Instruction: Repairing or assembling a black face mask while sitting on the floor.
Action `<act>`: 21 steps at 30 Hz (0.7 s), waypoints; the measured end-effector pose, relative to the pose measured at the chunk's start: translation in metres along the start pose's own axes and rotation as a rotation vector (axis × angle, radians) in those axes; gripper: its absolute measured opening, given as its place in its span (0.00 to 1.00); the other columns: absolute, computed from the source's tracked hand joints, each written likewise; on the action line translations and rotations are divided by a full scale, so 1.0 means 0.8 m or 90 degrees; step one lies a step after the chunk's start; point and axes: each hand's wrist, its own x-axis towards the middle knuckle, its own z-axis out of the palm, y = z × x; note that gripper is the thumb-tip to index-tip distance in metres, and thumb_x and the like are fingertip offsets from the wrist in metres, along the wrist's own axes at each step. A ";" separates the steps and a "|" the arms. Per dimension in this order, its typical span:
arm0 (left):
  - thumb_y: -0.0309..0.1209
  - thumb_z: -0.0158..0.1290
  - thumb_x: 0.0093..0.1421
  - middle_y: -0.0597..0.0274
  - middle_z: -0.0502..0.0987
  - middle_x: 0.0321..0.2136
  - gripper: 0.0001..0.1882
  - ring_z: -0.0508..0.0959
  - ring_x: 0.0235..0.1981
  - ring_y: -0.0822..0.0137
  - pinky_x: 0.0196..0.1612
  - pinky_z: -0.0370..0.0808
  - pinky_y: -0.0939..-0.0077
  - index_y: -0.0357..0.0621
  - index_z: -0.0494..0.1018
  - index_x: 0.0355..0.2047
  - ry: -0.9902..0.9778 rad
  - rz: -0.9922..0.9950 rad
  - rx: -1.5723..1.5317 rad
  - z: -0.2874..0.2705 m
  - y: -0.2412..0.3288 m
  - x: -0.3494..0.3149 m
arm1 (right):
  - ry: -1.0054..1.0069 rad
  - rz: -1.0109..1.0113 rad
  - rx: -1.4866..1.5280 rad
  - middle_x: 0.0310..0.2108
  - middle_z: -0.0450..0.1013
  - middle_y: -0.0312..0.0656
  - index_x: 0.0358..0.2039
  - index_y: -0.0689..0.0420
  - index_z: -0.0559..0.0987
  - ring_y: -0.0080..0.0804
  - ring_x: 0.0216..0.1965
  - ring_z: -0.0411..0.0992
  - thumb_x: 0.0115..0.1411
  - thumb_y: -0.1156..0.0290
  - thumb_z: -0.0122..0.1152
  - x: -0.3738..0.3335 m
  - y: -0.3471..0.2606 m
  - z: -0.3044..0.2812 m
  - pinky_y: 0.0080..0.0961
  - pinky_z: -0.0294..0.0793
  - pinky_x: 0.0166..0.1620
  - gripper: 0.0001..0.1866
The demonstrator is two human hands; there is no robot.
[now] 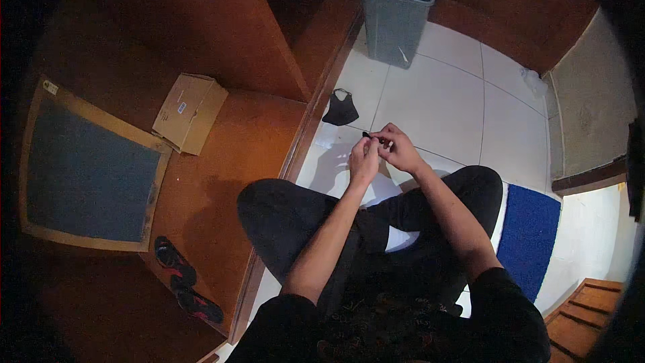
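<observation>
Both my hands meet in front of me, above my crossed legs and the white tiled floor. My left hand (364, 160) has its fingers closed on a small dark object (367, 135), whose tip sticks out past the fingertips. From the right, my right hand (398, 149) pinches at the same small object. Its kind is too small to tell, and my fingers cover most of it. Just beyond my hands, a black face mask (341, 108) lies on the tiles.
A grey bin (393, 23) stands at the back. On the wooden shelf (222, 168) to my left are a cardboard box (188, 113), a framed dark board (87, 171) and black-and-red sandals (185, 281). A blue mat (531, 235) lies at right, a crumpled clear bag (534, 84) farther off.
</observation>
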 end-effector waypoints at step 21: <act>0.31 0.48 0.56 0.55 0.68 0.34 0.15 0.73 0.33 0.66 0.33 0.76 0.70 0.38 0.60 0.41 0.002 -0.125 -0.173 -0.005 -0.019 0.010 | 0.108 0.032 0.129 0.31 0.73 0.42 0.35 0.61 0.75 0.30 0.31 0.71 0.48 0.80 0.55 0.006 0.033 0.002 0.25 0.71 0.38 0.11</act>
